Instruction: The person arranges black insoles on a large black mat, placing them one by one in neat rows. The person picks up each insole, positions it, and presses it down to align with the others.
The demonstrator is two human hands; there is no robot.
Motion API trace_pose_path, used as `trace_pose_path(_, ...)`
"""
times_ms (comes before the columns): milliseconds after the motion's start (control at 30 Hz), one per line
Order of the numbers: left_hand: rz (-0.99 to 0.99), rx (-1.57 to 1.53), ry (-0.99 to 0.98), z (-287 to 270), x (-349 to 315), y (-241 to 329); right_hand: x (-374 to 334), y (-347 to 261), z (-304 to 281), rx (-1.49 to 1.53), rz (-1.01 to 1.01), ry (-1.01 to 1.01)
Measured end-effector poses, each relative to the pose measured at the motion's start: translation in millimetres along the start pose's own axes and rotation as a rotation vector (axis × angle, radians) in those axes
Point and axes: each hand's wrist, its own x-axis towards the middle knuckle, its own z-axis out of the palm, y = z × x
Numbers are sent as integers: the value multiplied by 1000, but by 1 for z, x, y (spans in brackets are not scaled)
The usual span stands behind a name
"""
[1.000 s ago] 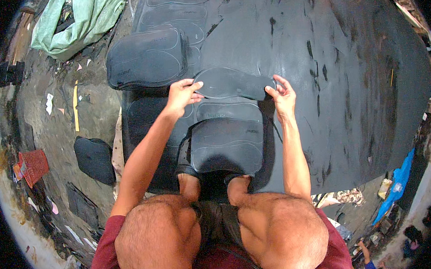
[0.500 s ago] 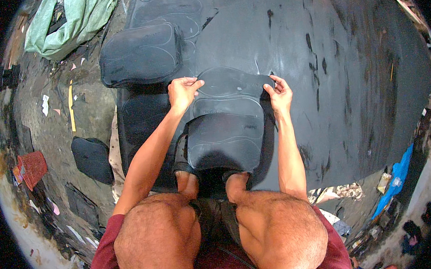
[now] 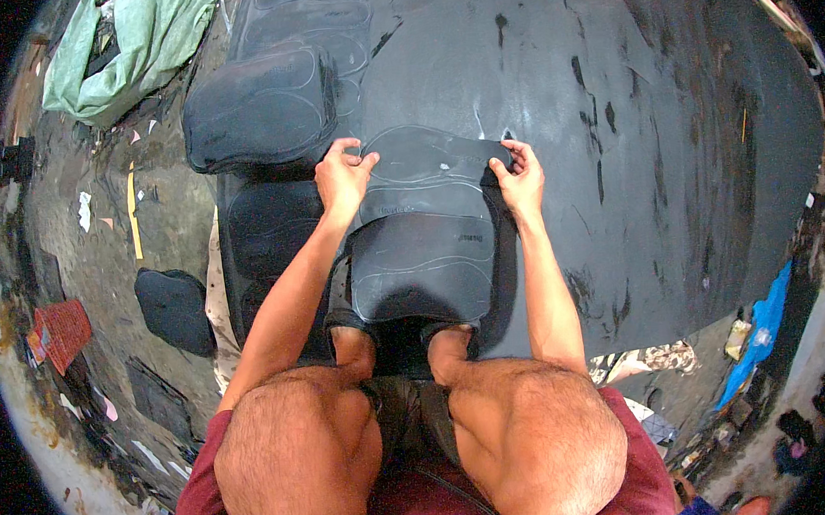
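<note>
Between my hands, on top of a large dark sheet (image 3: 562,239), lies a flat black piece (image 3: 416,153) with a curved far edge and pale outlines. My left hand (image 3: 342,182) is at its left edge, thumb and forefinger apart with nothing visible between them. At the right tip, my right hand (image 3: 521,185) pinches the piece's edge between thumb and fingers. Nearer to me, a stack of similar black pieces (image 3: 422,262) with rounded corners rests in front of my feet. Shade hides part of its near end.
Another thick stack of black pieces (image 3: 257,106) stands at the far left of the sheet. A green sack (image 3: 127,67) lies beyond it. On the littered floor are a loose black piece (image 3: 172,310), a red basket (image 3: 63,335) and a yellow strip (image 3: 133,213). Blue plastic (image 3: 762,335) is at right.
My left thumb and forefinger have spread away from the piece's left edge. My right hand keeps its place at the right tip. The whole view has shifted slightly.
</note>
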Motion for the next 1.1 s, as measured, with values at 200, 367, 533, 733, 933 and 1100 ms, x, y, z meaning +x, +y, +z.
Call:
trace_pose_path(200,534,585,93,-14,-5,-13,-28,-30,1,-561,-352,222)
trace_pose_path(367,544,602,-121,-25,-3,7,-27,-2,-7,-683,-407,128)
trace_pose_path(533,238,368,-348,-84,-26,1,-80,-13,-58,-457,52,-132)
trace_pose_path(733,123,162,-502,-122,-128,-12,-148,2,-73,7,541,-578)
trace_pose_path(933,135,-576,-373,-94,-75,53,-69,-70,-75,380,107,-372)
trace_pose_path(1100,-178,-618,-203,-44,56,78,68,-73,-26,273,-105,-228)
